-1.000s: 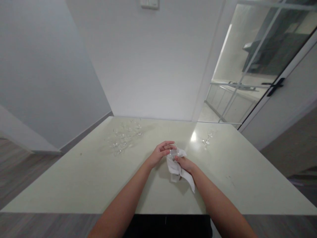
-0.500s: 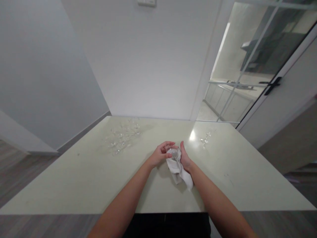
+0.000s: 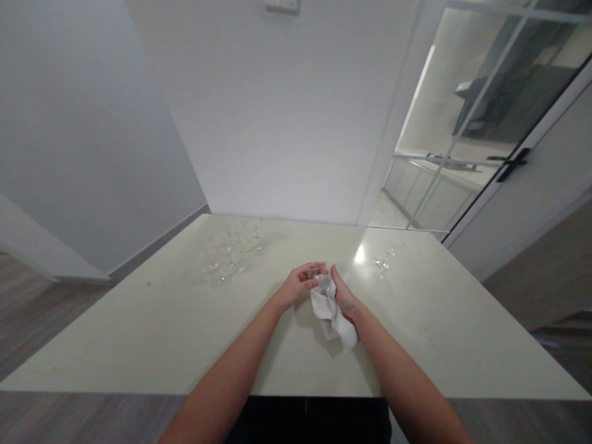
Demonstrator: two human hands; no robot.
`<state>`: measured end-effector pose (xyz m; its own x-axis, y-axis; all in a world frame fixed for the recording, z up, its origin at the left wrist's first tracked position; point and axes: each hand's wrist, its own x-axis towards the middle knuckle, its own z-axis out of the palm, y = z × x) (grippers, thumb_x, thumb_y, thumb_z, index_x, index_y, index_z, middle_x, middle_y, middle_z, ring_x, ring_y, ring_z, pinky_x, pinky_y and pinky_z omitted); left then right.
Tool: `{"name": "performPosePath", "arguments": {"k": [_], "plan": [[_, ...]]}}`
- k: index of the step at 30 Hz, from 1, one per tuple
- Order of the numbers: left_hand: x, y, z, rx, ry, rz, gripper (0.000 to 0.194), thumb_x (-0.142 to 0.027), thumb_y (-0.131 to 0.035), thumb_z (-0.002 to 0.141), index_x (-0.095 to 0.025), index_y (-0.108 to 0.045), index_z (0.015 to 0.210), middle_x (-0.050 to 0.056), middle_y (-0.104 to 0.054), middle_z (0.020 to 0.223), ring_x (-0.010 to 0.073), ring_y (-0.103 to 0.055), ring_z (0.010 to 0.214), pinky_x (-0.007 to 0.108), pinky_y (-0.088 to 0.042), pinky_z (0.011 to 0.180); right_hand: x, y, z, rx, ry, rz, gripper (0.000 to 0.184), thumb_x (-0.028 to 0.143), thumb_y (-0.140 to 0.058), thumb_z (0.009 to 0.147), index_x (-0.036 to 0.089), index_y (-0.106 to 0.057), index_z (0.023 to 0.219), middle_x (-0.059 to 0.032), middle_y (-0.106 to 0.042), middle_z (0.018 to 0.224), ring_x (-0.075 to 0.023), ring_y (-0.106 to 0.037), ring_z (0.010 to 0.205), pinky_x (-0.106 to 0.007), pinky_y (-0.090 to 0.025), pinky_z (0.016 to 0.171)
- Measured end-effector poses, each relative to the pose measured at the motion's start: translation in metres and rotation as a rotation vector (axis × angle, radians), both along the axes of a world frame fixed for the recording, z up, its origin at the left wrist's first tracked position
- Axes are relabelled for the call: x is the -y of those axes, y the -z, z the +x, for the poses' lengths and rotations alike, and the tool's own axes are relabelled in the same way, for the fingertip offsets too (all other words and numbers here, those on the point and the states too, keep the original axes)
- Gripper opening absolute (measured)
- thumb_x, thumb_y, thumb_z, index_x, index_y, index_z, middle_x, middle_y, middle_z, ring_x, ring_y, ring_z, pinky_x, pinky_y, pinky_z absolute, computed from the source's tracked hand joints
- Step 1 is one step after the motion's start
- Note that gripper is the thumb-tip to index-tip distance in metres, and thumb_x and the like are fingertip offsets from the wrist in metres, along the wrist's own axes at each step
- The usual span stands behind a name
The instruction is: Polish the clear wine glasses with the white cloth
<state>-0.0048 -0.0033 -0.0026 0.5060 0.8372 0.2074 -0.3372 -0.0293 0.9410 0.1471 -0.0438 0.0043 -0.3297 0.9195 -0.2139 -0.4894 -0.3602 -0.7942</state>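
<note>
Between my hands is a clear stemmed glass (image 3: 322, 282), its bowl turned up and partly wrapped by a white cloth (image 3: 333, 316). My left hand (image 3: 300, 285) curls its fingers and thumb around the left side of the bowl near the rim. On the other side my right hand (image 3: 343, 293) presses the cloth against the glass, thumb pointing up. The loose end of the cloth hangs toward the front of the table. The glass's stem and foot are hidden by the cloth and my right hand.
Several clear stemmed glasses (image 3: 231, 250) stand grouped at the back left of the pale table (image 3: 152, 333). Another clear stemmed glass or two (image 3: 383, 262) stand at the back right. A wall rises behind the table, and a glazed door (image 3: 511, 163) with a black handle is at right.
The glass has tipped between my hands, so its rim now points more upward and away. Both hands keep their hold and have shifted slightly; the view has moved a little.
</note>
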Motion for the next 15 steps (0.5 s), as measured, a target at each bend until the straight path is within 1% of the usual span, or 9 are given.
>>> {"name": "performPosePath", "arguments": {"k": [2,4,7,9,12,14,15], "plan": [[-0.001,0.002,-0.001,0.015,0.014,-0.008,0.066,-0.044,-0.089,0.063,-0.019,-0.070,0.121,0.014,-0.071,0.123,0.0283,-0.065,0.114,0.038,-0.047,0.099,0.000,-0.003,0.002,0.009,0.001,-0.012,0.052,0.068,-0.055,0.087,0.019,-0.070,0.093,-0.0057,-0.076,0.078,-0.0217,-0.074,0.081,-0.031,-0.057,0.075],[-0.003,0.003,-0.001,0.018,-0.010,-0.009,0.066,-0.043,-0.089,0.063,-0.019,-0.070,0.122,0.014,-0.071,0.123,0.0279,-0.065,0.115,0.038,-0.047,0.100,-0.002,-0.003,0.002,0.015,0.030,-0.015,0.044,0.062,-0.060,0.087,0.019,-0.070,0.091,-0.0046,-0.076,0.075,-0.0205,-0.073,0.077,-0.029,-0.057,0.072],[-0.004,0.001,-0.002,0.056,-0.124,-0.033,0.066,-0.043,-0.088,0.065,-0.019,-0.069,0.123,0.014,-0.072,0.121,0.0264,-0.066,0.112,0.037,-0.047,0.099,-0.010,0.002,0.003,0.029,0.160,-0.028,0.032,0.052,-0.068,0.083,0.020,-0.069,0.084,-0.0029,-0.075,0.072,-0.0192,-0.072,0.070,-0.029,-0.057,0.070],[-0.005,0.000,-0.003,0.117,-0.202,-0.084,0.064,-0.045,-0.086,0.068,-0.019,-0.068,0.124,0.014,-0.069,0.126,0.0249,-0.066,0.111,0.035,-0.048,0.097,-0.016,0.005,0.006,0.059,0.261,-0.059,0.028,0.048,-0.070,0.081,0.020,-0.068,0.081,-0.0025,-0.074,0.070,-0.0194,-0.071,0.067,-0.030,-0.057,0.069],[-0.007,-0.001,-0.006,0.201,-0.272,-0.149,0.062,-0.048,-0.083,0.071,-0.022,-0.067,0.125,0.013,-0.063,0.136,0.0231,-0.064,0.117,0.033,-0.050,0.095,-0.024,0.009,0.013,0.073,0.416,-0.127,0.026,0.047,-0.069,0.082,0.020,-0.068,0.083,-0.0020,-0.076,0.072,-0.0196,-0.071,0.069,-0.031,-0.057,0.071],[-0.008,0.000,-0.008,0.213,-0.315,-0.134,0.062,-0.047,-0.082,0.073,-0.025,-0.064,0.128,0.011,-0.060,0.140,0.0229,-0.061,0.122,0.033,-0.049,0.098,-0.027,0.010,0.014,0.015,0.502,-0.157,0.025,0.045,-0.064,0.085,0.021,-0.068,0.085,-0.0013,-0.077,0.077,-0.0184,-0.072,0.071,-0.030,-0.057,0.073],[-0.009,0.000,-0.008,0.199,-0.334,-0.108,0.063,-0.046,-0.082,0.073,-0.025,-0.063,0.130,0.011,-0.059,0.141,0.0233,-0.059,0.125,0.034,-0.049,0.100,-0.027,0.010,0.014,-0.020,0.513,-0.160,0.025,0.045,-0.062,0.086,0.021,-0.068,0.086,-0.0013,-0.077,0.079,-0.0180,-0.072,0.072,-0.029,-0.057,0.074]]}}
